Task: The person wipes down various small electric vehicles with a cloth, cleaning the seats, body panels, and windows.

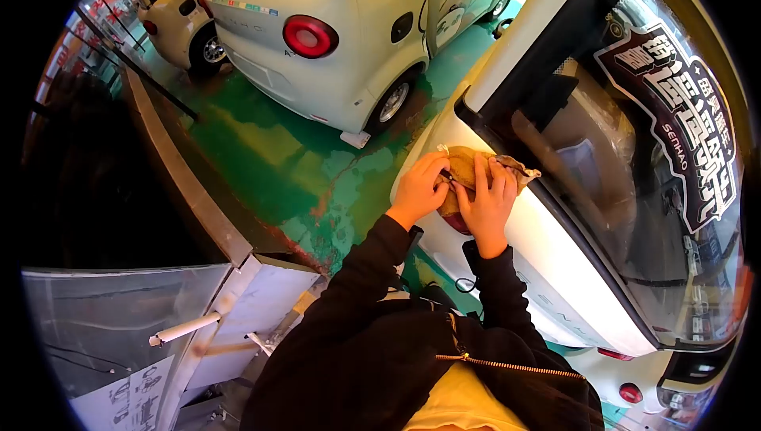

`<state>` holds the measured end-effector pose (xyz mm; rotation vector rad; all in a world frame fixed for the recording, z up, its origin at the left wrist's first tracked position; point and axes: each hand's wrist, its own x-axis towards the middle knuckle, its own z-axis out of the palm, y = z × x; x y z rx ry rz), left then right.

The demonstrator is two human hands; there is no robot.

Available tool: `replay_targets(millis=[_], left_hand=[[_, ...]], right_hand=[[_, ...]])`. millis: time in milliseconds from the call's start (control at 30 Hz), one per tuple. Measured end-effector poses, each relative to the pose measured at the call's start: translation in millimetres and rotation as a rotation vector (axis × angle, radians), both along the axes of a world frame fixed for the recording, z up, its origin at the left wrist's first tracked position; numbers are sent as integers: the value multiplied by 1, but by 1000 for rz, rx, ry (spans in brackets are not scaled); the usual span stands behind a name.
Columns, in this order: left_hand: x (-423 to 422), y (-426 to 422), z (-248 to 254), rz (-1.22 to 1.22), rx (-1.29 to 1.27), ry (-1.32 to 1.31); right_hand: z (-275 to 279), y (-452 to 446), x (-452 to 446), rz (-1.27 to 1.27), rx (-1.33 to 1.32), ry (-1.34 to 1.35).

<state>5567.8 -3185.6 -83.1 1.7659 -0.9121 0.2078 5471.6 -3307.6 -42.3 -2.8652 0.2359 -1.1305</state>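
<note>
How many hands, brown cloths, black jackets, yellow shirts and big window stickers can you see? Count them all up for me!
Hands (left hand, right hand): 2
Brown cloth: 1
Black jacket: 1
Yellow shirt: 1
Big window sticker: 1
Total: 6

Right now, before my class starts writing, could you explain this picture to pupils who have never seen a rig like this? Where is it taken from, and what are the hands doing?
There is no robot here. The one picture comes from a camera worn on a person's head, looking forward and down, so the black, curved edges are just the limit of its view.

The left hand and right hand are bare. Both are on a brownish, cloth-like bundle against the white body of the nearest vehicle. Their fingertips come together near a small dark thing, too small to identify.

To the right is a window with a large sticker. Beyond the hands, another pale vehicle stands on a patchy green floor.
</note>
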Motion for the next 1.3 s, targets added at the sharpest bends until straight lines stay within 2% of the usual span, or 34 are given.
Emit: replay_targets(millis=[67, 133, 267, 333, 367, 467, 533, 600, 633, 667, 733, 833, 967, 1033, 1200, 1267, 1300], left_hand=[[4, 15, -10, -50, 63, -48], [-1, 27, 0, -129, 89, 128], [-21, 34, 3, -184, -4, 257], [-22, 40, 9, -484, 101, 248], [-23, 41, 12, -535, 58, 263], [-20, 45, 41, -592, 133, 265], [-18, 41, 40, -588, 50, 178], [-17, 35, 39, -483, -161, 491], [-17, 33, 43, -459, -266, 625], [-16, 32, 46, -474, -268, 625], [-16, 30, 48, -453, -384, 730], [-32, 16, 54, -533, -419, 765], [-59, -3, 65, -687, -358, 648], [-64, -6, 55, -717, -312, 611], [-57, 2, 46, -688, -302, 605], [-56, 5, 39, -749, -346, 738], [-59, 7, 43, -736, -381, 879]], right_hand=[[-6, 8, -1, 41, 27, -18], [-10, 11, -5, 198, 71, 89], [3, 14, -22, 339, 32, 75], [16, 15, -34, 347, 23, 83], [23, 16, -38, 370, 16, 76], [46, 10, -50, 353, -29, 107], [59, 3, -53, 297, -5, 45], [63, -9, -61, 158, 41, -165], [66, -10, -67, 26, 152, -277], [64, -15, -75, -80, 321, -347], [63, -21, -86, -56, 535, -339], [57, -18, -94, 123, 570, 40], [38, -1, -97, 141, 690, 18], [35, 2, -100, 119, 559, -12], [31, 0, -118, 150, 495, -15], [48, 5, -122, 43, 672, 43], [47, 3, -123, 37, 694, -63]])
